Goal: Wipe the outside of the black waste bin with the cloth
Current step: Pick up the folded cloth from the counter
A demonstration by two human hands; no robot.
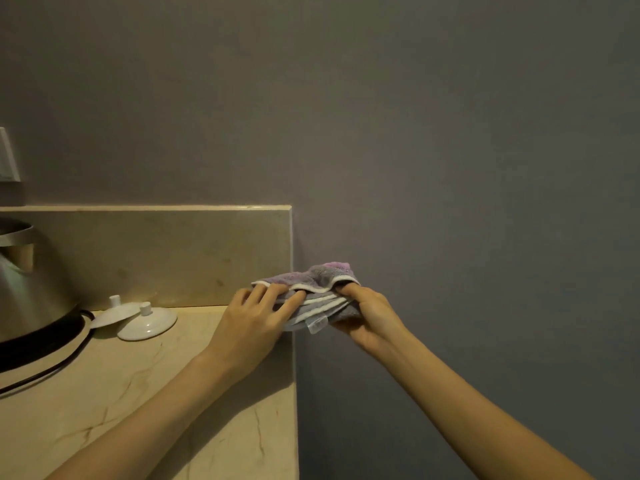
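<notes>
At the counter (145, 393) corner, we hold the folded cloth (320, 289): left hand (254, 318) and right hand (367, 313) both pinching it.

I could read no text, number or brand anywhere. The small tag (317, 325) that hung from the cloth (313, 289) in my hands was blank or too blurred for me to read. The plate on the wall (7, 157) at the far left showed no marking that I could make out, and the kettle (24, 282) and the two white lids (147, 322) carried no label I could see.
</notes>
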